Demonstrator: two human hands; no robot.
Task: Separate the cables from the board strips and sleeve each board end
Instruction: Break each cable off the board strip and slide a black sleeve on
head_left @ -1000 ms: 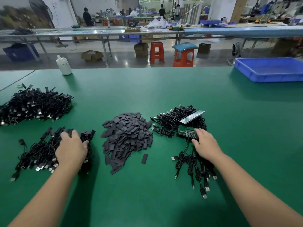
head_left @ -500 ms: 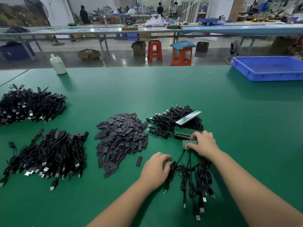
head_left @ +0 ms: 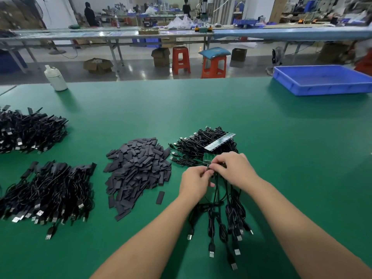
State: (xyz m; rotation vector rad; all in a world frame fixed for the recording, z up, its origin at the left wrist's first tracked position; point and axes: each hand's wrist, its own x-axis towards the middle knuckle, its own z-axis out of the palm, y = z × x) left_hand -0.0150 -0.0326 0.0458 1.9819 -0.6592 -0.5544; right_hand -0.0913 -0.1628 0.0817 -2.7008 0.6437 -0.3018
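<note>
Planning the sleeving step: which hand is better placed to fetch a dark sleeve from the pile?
Left. The left hand lies nearer the pile of dark flat sleeves beside it, while the right hand pinches the green board strip on the far side.

white bottle (head_left: 55, 79) far left on green table (head_left: 201, 105); blue tray (head_left: 324, 79) far right; orange stools (head_left: 201, 61) behind.

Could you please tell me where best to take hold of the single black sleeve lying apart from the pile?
Probably pinch the single black sleeve across its long edges from above. It lies flat on the green table, clear of the sleeve pile, so a grip on both sides looks unobstructed.
</note>
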